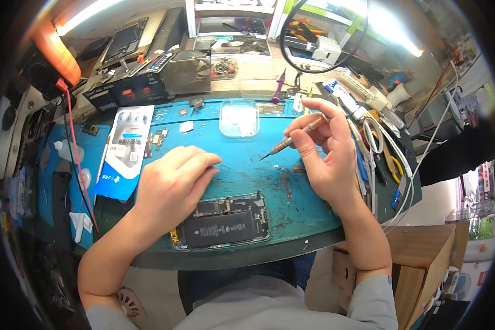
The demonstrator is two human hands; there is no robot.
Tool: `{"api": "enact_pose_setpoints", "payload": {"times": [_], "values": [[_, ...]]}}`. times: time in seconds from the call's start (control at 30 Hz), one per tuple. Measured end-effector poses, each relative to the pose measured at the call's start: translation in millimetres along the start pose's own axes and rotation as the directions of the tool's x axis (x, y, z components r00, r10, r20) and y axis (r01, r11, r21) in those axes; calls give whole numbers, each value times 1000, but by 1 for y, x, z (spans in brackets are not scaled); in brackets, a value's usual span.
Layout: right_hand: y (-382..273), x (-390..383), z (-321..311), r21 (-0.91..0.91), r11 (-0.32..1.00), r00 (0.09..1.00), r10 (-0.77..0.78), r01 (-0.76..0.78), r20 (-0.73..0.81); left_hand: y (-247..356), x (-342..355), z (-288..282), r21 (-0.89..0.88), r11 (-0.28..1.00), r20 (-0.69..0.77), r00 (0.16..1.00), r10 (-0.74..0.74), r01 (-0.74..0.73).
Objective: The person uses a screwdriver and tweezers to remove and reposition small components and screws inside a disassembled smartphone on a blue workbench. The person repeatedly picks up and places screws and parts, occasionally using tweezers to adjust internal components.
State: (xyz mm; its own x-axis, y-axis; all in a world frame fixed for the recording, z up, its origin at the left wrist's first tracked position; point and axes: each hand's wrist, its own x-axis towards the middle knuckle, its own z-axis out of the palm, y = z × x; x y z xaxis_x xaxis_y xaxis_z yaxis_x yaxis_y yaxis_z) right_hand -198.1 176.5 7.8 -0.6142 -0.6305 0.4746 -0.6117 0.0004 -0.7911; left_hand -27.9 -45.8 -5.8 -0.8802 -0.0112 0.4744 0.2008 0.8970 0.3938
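My right hand [327, 159] grips a slim metal screwdriver [280, 146], its tip angled down-left above the blue mat [236, 170]. My left hand [170, 184] has curled fingers with the thumb drawn in; whatever lies in its fingertips, if anything, cannot be made out. Just below it lies an opened phone [220, 225], black battery and inner boards exposed. Beyond my hands sits a small clear container [239, 118] with pale pieces inside. Small metal bits lie near the screwdriver.
A blue-and-white package [118, 170] lies left. Cables, scissors [375, 137], pliers [396, 170] and other tools crowd the right. A black power unit [121, 91], parts trays [225, 66] and a ringed lamp [319, 69] stand behind. A wooden cabinet [418, 253] is beside me, lower right.
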Motion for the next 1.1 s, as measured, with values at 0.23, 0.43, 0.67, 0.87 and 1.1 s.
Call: {"api": "enact_pose_setpoints", "payload": {"times": [0.23,0.43,0.67,0.87,1.1], "values": [[2,-2,35,38,977,974,-213,211,71,1,8,9,-50,998,30,999,-42,44],[4,-3,36,35,972,970,-233,231,71,0,11,11,27,999,35,999,-22,21],[1,-3,33,87,976,980,-198,199,-19,-8,12,9,-222,953,92,978,-189,205],[-4,-5,30,320,932,983,-142,172,-116,-5,17,-11,-652,261,545,679,-491,712],[-9,-6,26,256,950,984,-173,179,-44,-4,16,-15,-692,41,632,633,-447,721]]}}
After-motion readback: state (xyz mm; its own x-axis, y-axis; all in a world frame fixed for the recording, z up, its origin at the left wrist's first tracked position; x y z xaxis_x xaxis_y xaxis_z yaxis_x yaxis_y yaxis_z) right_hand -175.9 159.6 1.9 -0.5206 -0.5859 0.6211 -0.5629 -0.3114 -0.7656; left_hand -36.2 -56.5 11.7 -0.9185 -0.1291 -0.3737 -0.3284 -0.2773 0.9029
